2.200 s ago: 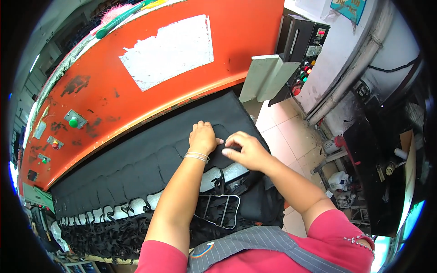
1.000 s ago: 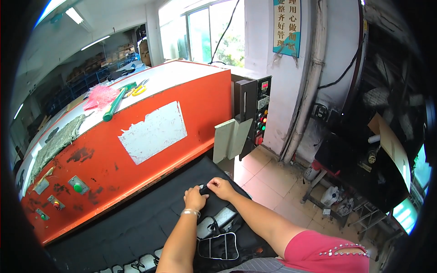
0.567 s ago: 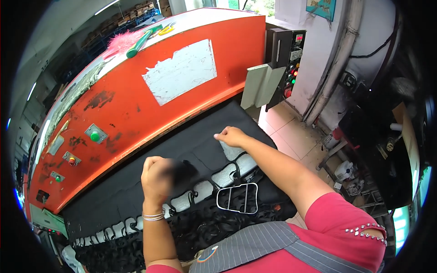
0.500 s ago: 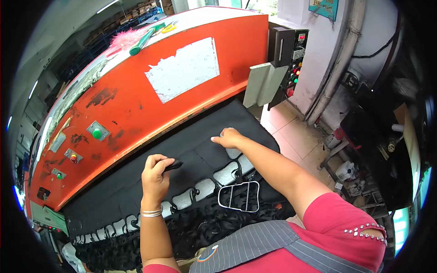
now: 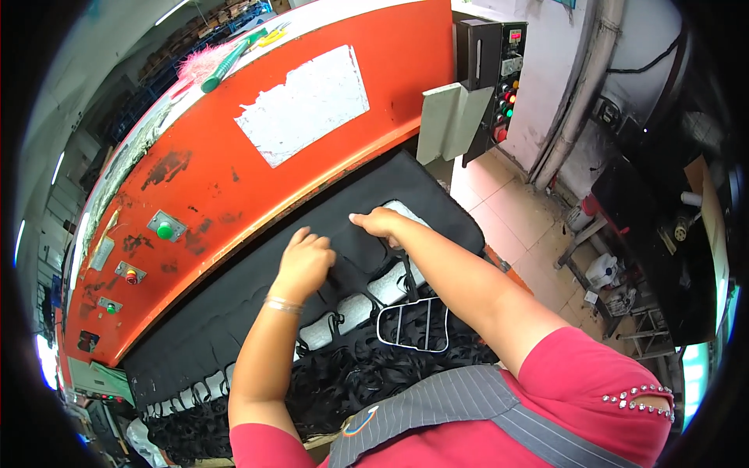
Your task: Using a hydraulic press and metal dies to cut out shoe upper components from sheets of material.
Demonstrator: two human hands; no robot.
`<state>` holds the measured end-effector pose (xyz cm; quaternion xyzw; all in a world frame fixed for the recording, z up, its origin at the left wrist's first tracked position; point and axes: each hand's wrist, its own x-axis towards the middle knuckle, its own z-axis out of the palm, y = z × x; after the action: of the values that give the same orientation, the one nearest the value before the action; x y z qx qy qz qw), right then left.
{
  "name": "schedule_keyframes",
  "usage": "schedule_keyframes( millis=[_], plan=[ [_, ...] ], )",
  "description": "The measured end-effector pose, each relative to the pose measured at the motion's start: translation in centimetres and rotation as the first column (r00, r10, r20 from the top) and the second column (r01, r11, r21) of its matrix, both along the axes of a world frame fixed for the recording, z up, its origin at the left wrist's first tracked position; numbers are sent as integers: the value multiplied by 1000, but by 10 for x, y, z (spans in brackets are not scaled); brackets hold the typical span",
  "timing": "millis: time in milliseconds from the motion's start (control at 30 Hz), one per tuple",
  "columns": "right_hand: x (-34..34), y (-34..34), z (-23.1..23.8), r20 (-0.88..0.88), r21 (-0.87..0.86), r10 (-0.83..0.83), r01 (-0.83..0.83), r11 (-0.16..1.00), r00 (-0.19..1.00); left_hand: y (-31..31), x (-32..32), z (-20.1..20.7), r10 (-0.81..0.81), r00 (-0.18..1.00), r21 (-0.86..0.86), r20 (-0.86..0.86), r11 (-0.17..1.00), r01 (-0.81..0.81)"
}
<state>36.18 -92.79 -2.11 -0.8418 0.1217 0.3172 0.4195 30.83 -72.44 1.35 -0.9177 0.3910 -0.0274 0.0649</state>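
Note:
My left hand [image 5: 308,264] is over the black sheet [image 5: 226,312], its fingers curled; anything in them is lost against the black. My right hand [image 5: 377,224] lies farther right, thumb pointing left and fingers bent down over the near edge of a silver-grey panel [image 5: 408,210]. A dark strap shows just below those fingers. Nearer me runs a row of similar grey panels [image 5: 355,310] with black strap loops across them. A whitish outline frame [image 5: 380,321] with two cross bars rests on a heap of black straps [image 5: 367,382].
A large orange machine [image 5: 195,171] with several push buttons rises behind the sheet. A green-handled brush [image 5: 226,66] lies on top. At the right stand a grey bent plate [image 5: 449,129], a control box [image 5: 507,86] and a pipe [image 5: 581,93].
My left hand has moved right, toward my right hand, and the black strap piece it held no longer shows clearly. My right hand shifted slightly; a strap now appears beneath it. The view has shifted.

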Motion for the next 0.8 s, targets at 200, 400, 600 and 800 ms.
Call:
schedule_keyframes(
  millis=[200, 400, 600, 800],
  plan=[
    [-11, -4, -40, 45, 533, -388, 307, 789, 920, -62, 15, -25, -126, 991, -67, 36, 989, 128],
    [-25, -27, -49, -221, 768, -194, 293, 569, 956, -45, 8, -26, -58, 998, -12, -28, 998, 58],
    [-46, -3, -42, 804, -329, 255, 44, 943, 538, 1, -84, -2, 12, 989, -90, 149, 996, 2],
    [-28, 60, -21, 319, -72, 246, -235, 969, 915, 22, -127, 16, 189, 959, -304, 211, 945, -119]
  ],
)
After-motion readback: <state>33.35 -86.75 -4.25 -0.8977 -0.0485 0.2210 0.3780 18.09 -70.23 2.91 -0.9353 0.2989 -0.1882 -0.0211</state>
